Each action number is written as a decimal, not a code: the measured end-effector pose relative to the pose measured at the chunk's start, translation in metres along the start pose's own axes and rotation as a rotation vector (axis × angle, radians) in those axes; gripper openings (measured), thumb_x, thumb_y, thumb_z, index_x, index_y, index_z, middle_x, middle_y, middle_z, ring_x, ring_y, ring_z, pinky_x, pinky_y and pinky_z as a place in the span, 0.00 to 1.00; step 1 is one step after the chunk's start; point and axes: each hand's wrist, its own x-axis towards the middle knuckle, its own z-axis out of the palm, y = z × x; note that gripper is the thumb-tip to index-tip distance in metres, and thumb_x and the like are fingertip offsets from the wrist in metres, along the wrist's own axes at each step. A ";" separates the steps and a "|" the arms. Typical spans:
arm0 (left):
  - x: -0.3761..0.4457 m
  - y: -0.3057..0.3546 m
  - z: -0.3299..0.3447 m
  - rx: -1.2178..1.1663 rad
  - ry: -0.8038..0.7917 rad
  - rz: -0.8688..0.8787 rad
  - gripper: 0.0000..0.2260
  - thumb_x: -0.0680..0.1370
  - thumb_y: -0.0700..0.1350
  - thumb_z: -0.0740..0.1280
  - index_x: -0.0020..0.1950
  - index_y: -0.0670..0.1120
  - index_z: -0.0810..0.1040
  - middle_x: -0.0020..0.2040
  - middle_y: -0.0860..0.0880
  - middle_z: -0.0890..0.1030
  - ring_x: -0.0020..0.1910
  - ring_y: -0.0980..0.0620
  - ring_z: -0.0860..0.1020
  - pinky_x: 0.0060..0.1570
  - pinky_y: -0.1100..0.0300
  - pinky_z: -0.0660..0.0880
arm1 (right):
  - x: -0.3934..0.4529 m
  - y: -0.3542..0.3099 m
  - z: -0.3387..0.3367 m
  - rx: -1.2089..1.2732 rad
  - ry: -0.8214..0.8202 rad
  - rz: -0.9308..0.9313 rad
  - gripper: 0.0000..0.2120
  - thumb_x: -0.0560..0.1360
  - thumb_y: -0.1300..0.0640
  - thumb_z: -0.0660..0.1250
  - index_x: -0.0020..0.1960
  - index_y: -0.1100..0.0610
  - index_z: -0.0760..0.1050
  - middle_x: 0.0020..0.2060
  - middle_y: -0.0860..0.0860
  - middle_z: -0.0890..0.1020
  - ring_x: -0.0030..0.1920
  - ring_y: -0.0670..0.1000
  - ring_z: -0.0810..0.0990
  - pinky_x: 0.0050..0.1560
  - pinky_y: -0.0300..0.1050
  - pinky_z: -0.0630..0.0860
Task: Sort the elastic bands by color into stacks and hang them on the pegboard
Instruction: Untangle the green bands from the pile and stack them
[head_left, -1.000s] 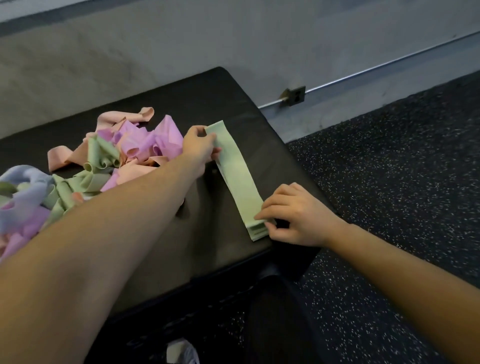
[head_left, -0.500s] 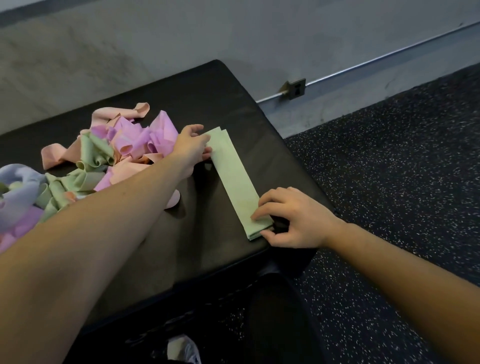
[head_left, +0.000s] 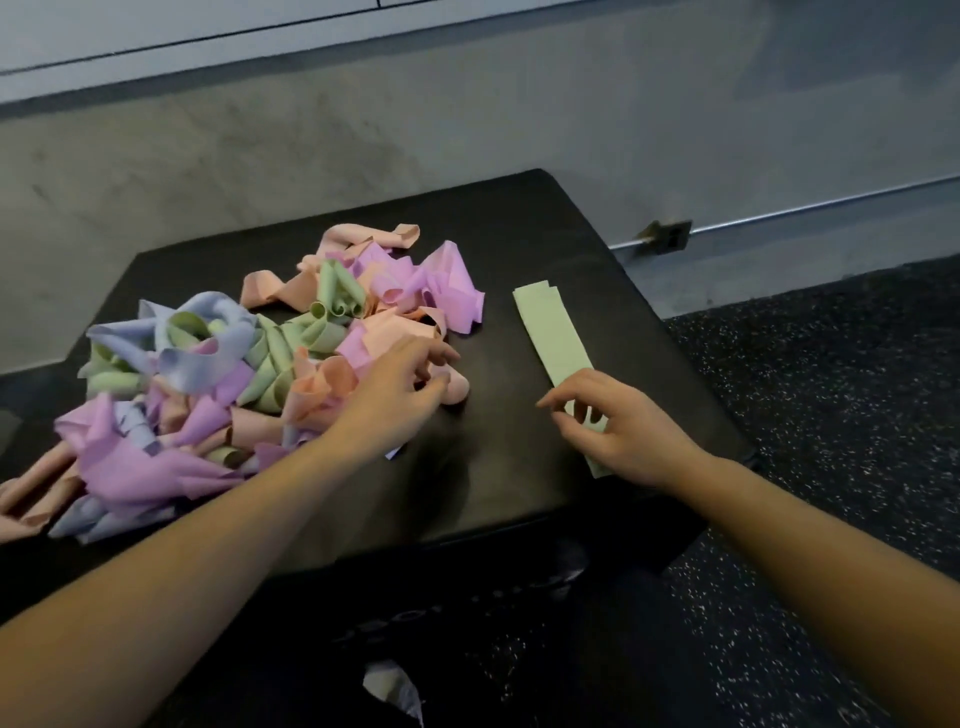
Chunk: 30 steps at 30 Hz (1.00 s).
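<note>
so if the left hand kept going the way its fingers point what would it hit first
Probably the peach band curled at the pile's near right edge, just ahead of the left hand. Its fingertips point right and slightly away, over the black bench top. Depth is unclear, so they may already touch it.

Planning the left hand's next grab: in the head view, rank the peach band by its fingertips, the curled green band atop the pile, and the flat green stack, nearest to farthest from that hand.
From the left hand:
1. Peach band, at its fingertips.
2. Curled green band, up-pile, behind.
3. Flat green stack, across the black bench, under the right hand.
</note>
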 end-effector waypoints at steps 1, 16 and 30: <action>-0.008 -0.009 -0.010 0.049 0.011 0.017 0.09 0.81 0.45 0.67 0.61 0.53 0.79 0.56 0.57 0.78 0.53 0.60 0.76 0.52 0.65 0.71 | 0.006 -0.007 0.005 -0.002 -0.006 -0.009 0.08 0.78 0.55 0.68 0.55 0.48 0.81 0.48 0.43 0.80 0.46 0.50 0.80 0.49 0.41 0.75; -0.069 -0.156 -0.102 0.564 0.057 -0.093 0.31 0.74 0.63 0.55 0.78 0.59 0.66 0.72 0.47 0.74 0.72 0.43 0.69 0.72 0.43 0.60 | 0.129 -0.113 0.113 -0.061 -0.168 -0.058 0.15 0.80 0.64 0.61 0.58 0.51 0.81 0.52 0.40 0.78 0.52 0.37 0.73 0.54 0.34 0.69; -0.061 -0.184 -0.087 0.599 0.108 -0.015 0.22 0.76 0.59 0.60 0.68 0.54 0.76 0.67 0.52 0.77 0.69 0.46 0.71 0.72 0.49 0.57 | 0.248 -0.099 0.179 -0.720 -0.233 -0.015 0.22 0.79 0.50 0.66 0.72 0.44 0.71 0.73 0.49 0.70 0.70 0.56 0.68 0.68 0.57 0.70</action>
